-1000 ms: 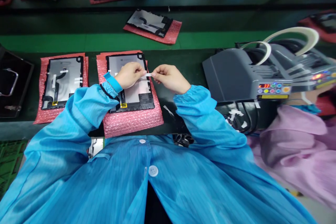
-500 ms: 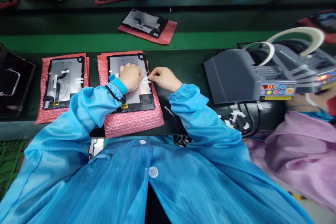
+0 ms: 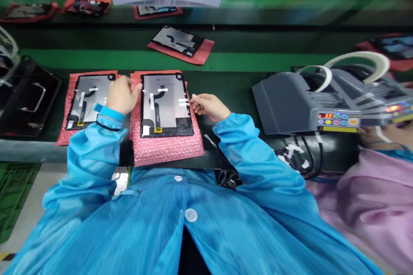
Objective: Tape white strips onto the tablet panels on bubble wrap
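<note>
A tablet screen assembly (image 3: pixel 176 114) lies back side up on a stack of pink bubble-wrap pouches (image 3: pixel 169 152), with a black flex cable and several white tape strips on its grey back. My left hand (image 3: pixel 121 94) hovers between this screen and a second one (image 3: pixel 93 102) on the left, thumb spread toward the middle screen's left edge. At the right edge, beside two white strips, my right hand (image 3: pixel 209 106) has its fingertips pinched together. Whatever may be between them is too small to make out.
Grey machines (image 3: pixel 290 103) with lit displays stand at the right, near a co-worker's pink sleeve (image 3: pixel 377 193). A black case (image 3: pixel 30 99) is at the far left. Another screen (image 3: pixel 179 41) rests on a pink pouch farther back. Tape scraps (image 3: pixel 293 150) and cables lie front right.
My left hand has left the middle screen's surface and moved left, uncovering the cable and tape. My right hand stays pinched by the right edge. The view has shifted slightly.
</note>
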The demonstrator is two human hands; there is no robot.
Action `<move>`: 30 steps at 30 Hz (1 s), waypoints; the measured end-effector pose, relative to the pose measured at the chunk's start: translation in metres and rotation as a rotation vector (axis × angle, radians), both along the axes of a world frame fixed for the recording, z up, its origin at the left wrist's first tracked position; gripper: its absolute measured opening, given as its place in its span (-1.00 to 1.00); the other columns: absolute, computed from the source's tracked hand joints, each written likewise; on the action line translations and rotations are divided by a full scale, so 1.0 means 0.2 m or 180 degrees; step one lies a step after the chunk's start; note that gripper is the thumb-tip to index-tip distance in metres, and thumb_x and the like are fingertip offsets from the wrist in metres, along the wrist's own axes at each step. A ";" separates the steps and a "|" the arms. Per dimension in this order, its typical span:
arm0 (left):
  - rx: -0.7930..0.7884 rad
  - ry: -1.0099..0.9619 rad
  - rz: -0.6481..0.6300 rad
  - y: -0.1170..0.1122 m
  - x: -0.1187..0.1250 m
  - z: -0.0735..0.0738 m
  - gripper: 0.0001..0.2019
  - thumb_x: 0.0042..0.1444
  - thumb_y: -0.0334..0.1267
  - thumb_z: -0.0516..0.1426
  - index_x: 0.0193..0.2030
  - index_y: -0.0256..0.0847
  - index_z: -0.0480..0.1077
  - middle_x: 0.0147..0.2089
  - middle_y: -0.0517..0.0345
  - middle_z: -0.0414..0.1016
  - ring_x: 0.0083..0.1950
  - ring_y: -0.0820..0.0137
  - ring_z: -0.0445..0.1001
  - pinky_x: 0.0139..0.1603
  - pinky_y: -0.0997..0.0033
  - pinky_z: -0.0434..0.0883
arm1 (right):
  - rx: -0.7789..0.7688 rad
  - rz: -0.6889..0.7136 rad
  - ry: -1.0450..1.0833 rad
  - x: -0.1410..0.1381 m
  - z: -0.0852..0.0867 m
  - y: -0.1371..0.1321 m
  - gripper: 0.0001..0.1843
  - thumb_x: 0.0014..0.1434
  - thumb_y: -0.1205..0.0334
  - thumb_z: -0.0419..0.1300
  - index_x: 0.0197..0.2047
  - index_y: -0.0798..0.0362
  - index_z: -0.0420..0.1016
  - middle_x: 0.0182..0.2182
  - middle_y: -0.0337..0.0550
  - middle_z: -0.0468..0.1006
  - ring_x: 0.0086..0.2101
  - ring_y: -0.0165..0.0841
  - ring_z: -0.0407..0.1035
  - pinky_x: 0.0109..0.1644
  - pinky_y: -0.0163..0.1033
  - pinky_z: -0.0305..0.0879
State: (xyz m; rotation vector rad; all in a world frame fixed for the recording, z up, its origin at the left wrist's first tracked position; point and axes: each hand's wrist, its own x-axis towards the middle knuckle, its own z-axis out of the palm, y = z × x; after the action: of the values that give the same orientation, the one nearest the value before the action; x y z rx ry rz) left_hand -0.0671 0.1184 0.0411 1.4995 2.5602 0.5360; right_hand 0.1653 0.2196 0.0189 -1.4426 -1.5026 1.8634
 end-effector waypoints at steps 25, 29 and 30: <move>0.1400 -0.0906 0.1202 -0.32 -0.67 -0.02 -0.75 0.20 -0.28 0.10 -0.51 -0.21 0.28 -0.51 0.21 0.34 -0.36 0.39 0.35 -0.22 0.41 0.29 | -0.0244 0.0783 0.0796 -0.78 0.20 -0.25 -0.47 -0.19 0.60 0.40 -0.19 0.01 0.37 -0.37 -0.30 0.58 -0.25 -0.31 0.54 -0.13 -0.13 0.55; 0.0890 -0.0752 0.1355 -0.40 -0.92 -0.01 -0.87 0.13 -0.31 0.13 -0.43 -0.24 0.35 -0.45 0.18 0.40 -0.31 0.37 0.39 -0.13 0.41 0.34 | -0.0185 0.0893 0.0460 -1.08 0.16 -0.32 -0.47 -0.19 0.65 0.41 -0.21 0.06 0.33 -0.34 -0.28 0.57 -0.29 -0.34 0.53 -0.12 -0.11 0.55; 0.0782 -0.0698 0.1355 -0.41 -0.96 -0.01 -0.91 0.12 -0.31 0.13 -0.39 -0.25 0.38 -0.40 0.15 0.44 -0.28 0.36 0.41 -0.09 0.40 0.35 | -0.0080 0.0929 0.0337 -1.14 0.14 -0.33 -0.48 -0.19 0.64 0.42 -0.23 0.06 0.33 -0.34 -0.28 0.56 -0.30 -0.34 0.52 -0.13 -0.10 0.55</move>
State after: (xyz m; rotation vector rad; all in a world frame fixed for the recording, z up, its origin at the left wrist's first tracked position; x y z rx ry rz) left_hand -0.2596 0.0369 0.0385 0.8768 2.7107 1.0350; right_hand -0.0629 0.1541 0.0470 -1.1637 -1.7175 2.0951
